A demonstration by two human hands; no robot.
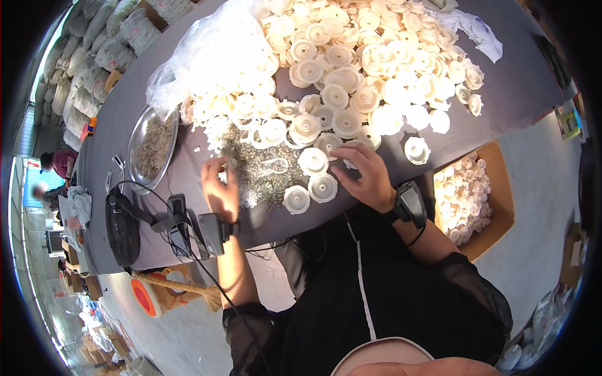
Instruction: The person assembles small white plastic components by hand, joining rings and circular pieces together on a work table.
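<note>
My left hand [219, 193] is at the left edge of a heap of small shiny metal parts [266, 182], its thumb and fingers curled around a small white plastic piece [223, 177], partly hidden. My right hand [369, 178] reaches in from the right, thumb and forefinger apart, over the edge of a white round plastic part that it partly covers. Just left of it lie white round plastic parts with raised centres, one [313, 161] above another [323, 187], with a third [296, 199] beside them. A small clear looped piece [274, 165] rests on the metal heap.
A large pile of cream round parts [370, 56] covers the table's far side, with a clear plastic bag [210, 53] over its left. At left are a metal bowl of small parts [153, 144] and a black bag [122, 229]. A cardboard box [501, 213] of white parts stands right, below the table.
</note>
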